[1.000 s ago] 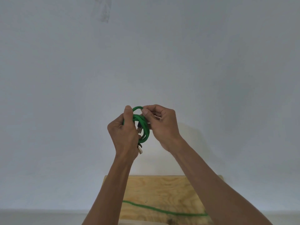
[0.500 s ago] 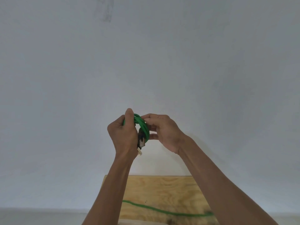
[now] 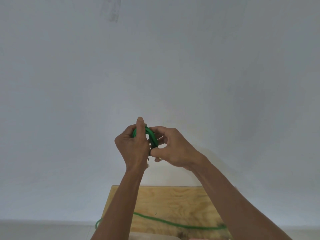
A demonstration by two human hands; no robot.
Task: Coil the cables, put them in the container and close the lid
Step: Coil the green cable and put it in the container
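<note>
Head view: the right hand (image 3: 173, 149) has dropped lower, pinching the cable (image 3: 152, 137) coil the left hand (image 3: 133, 146) grips; coil nearly finished.

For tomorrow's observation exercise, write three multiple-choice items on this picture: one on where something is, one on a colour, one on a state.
1. Where does the loose cable lie?
A. Across the wooden board
B. Over a chair
C. Around a forearm

2. What colour is the coil in the hands?
A. Red
B. Green
C. Black

3. How is the coil held?
A. Dropped on the board
B. By one hand only
C. By both hands, raised

Answers:
1 A: the loose cable runs over the wooden board.
2 B: the coil is green.
3 C: the left hand and right hand grip it above the board.
</note>
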